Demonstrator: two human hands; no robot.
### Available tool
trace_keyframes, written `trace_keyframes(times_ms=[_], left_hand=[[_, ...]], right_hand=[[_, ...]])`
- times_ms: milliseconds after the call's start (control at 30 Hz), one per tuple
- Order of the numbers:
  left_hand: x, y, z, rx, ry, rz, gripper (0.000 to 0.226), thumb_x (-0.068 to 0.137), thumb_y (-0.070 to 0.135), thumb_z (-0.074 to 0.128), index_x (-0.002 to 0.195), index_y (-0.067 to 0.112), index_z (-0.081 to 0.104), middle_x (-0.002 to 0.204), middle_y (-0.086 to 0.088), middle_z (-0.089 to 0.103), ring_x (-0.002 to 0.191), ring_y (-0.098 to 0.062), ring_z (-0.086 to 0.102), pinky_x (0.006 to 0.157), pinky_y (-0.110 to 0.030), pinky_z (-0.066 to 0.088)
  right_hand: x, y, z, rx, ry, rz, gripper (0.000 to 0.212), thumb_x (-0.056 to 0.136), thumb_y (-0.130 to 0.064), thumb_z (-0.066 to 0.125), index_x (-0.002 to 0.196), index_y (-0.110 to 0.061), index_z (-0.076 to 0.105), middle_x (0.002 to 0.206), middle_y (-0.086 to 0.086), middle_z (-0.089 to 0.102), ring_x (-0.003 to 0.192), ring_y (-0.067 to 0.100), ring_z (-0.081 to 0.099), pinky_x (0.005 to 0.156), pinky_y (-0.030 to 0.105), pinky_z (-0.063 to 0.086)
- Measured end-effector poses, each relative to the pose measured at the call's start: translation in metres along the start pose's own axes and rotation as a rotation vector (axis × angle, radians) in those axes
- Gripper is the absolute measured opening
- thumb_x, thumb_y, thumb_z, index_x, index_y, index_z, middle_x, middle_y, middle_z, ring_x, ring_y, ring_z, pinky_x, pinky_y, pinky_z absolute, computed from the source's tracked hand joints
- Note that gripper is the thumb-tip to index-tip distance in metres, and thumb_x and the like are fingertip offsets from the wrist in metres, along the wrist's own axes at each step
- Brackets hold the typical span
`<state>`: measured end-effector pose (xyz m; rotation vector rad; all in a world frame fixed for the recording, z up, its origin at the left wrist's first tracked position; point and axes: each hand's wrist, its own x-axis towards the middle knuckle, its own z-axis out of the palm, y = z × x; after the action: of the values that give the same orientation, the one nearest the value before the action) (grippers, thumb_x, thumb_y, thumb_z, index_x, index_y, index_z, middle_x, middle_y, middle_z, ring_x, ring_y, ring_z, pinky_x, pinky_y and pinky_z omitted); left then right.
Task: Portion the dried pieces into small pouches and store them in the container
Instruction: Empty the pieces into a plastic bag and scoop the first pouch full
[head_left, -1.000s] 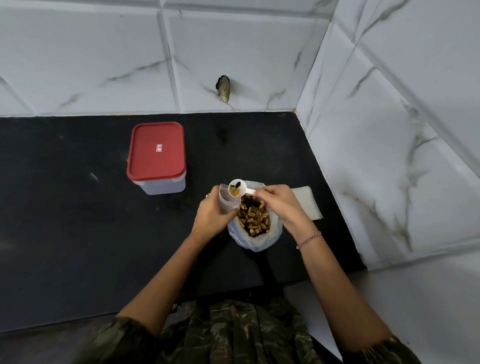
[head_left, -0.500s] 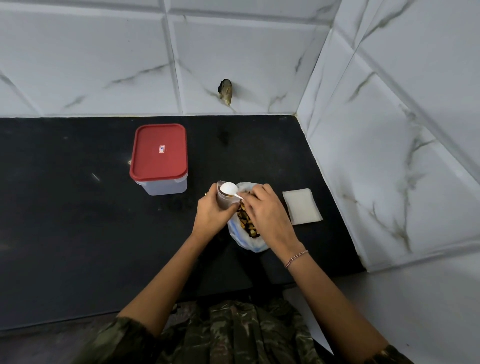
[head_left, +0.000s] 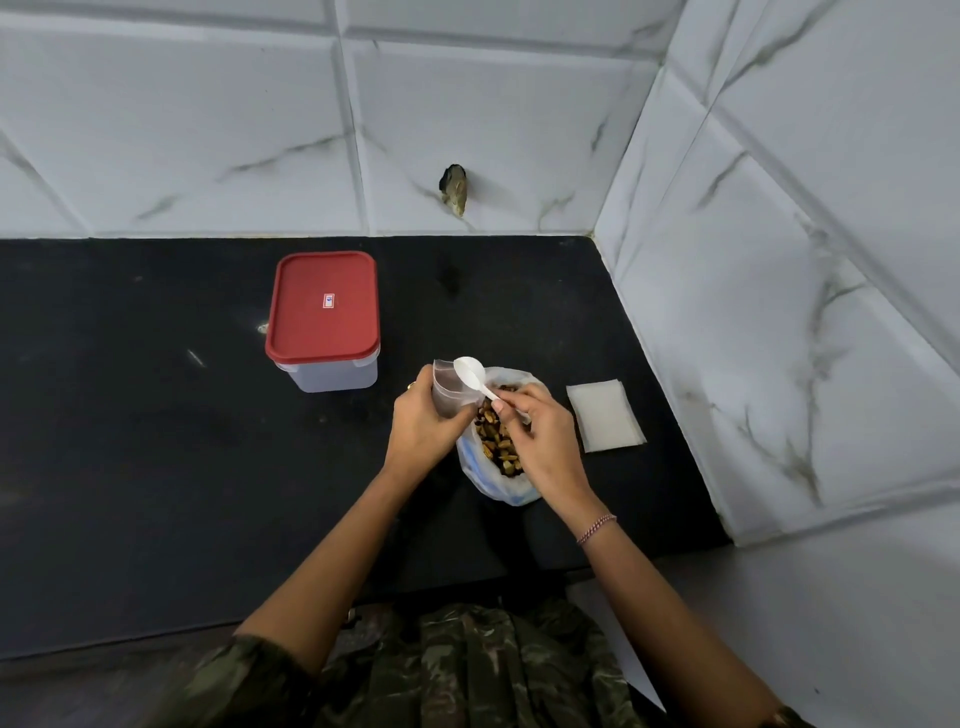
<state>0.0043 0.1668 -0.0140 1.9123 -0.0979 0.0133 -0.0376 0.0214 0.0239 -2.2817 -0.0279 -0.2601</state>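
Observation:
My left hand (head_left: 420, 431) grips a small clear pouch (head_left: 448, 387), held upright with its mouth open. My right hand (head_left: 537, 436) pinches the handle of a white plastic spoon (head_left: 470, 373), whose bowl is tipped over the pouch's mouth with its back turned up. Just right of the pouch, an open white plastic bag (head_left: 498, 480) holds brown and yellow dried pieces (head_left: 496, 439); my right hand covers part of it. The clear container with a red lid (head_left: 323, 306) stands shut on the black counter, to the left and farther back.
A flat stack of empty pouches (head_left: 605, 415) lies right of the bag, near the marble side wall (head_left: 779, 312). The black counter (head_left: 156, 467) runs wide to the left. A hole in the back wall tile (head_left: 454, 189) sits above the counter.
The spoon, loaded with pieces a second ago, has tipped over into the pouch's mouth and now shows its back. My right hand shifted slightly left over the bag.

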Motion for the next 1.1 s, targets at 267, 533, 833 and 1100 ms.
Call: trace_keyframes(times_ms=[267, 533, 833, 1100], left_hand=[[-0.008, -0.008, -0.012, 0.044, 0.049, -0.019, 0.040, 0.077, 0.032, 0.077, 0.108, 0.020, 0.056, 0.102, 0.009, 0.065, 0.095, -0.004, 0.062, 0.079, -0.021, 0.051], [-0.024, -0.024, -0.040, 0.112, 0.192, -0.054, 0.042, 0.079, 0.031, 0.076, 0.110, 0.022, 0.049, 0.104, 0.008, 0.057, 0.099, -0.012, 0.057, 0.080, -0.023, 0.047], [-0.036, -0.023, -0.052, 0.094, 0.247, -0.079, 0.044, 0.079, 0.029, 0.077, 0.108, 0.022, 0.045, 0.096, 0.014, 0.052, 0.087, 0.001, 0.053, 0.071, -0.006, 0.038], [-0.040, -0.025, -0.052, 0.058, 0.237, -0.086, 0.042, 0.079, 0.026, 0.076, 0.108, 0.018, 0.046, 0.096, 0.012, 0.053, 0.084, 0.001, 0.055, 0.064, -0.003, 0.042]], right_hand=[[0.000, -0.011, 0.002, -0.203, 0.012, -0.017, 0.024, 0.093, -0.018, 0.055, 0.112, -0.008, 0.067, 0.098, -0.006, 0.043, 0.095, 0.006, 0.038, 0.080, 0.013, 0.034], [0.006, -0.016, 0.040, -0.057, -0.133, 0.228, 0.024, 0.087, -0.017, 0.064, 0.111, -0.012, 0.068, 0.104, -0.001, 0.069, 0.095, 0.007, 0.061, 0.077, 0.011, 0.041], [0.008, -0.010, 0.096, -0.342, -0.294, 0.278, 0.022, 0.088, -0.015, 0.063, 0.109, -0.010, 0.066, 0.107, 0.006, 0.068, 0.099, 0.017, 0.063, 0.085, 0.031, 0.053], [0.007, -0.007, 0.101, -0.431, -0.291, 0.226, 0.025, 0.091, -0.019, 0.060, 0.113, -0.009, 0.061, 0.110, 0.008, 0.064, 0.099, 0.018, 0.061, 0.078, 0.027, 0.049]])
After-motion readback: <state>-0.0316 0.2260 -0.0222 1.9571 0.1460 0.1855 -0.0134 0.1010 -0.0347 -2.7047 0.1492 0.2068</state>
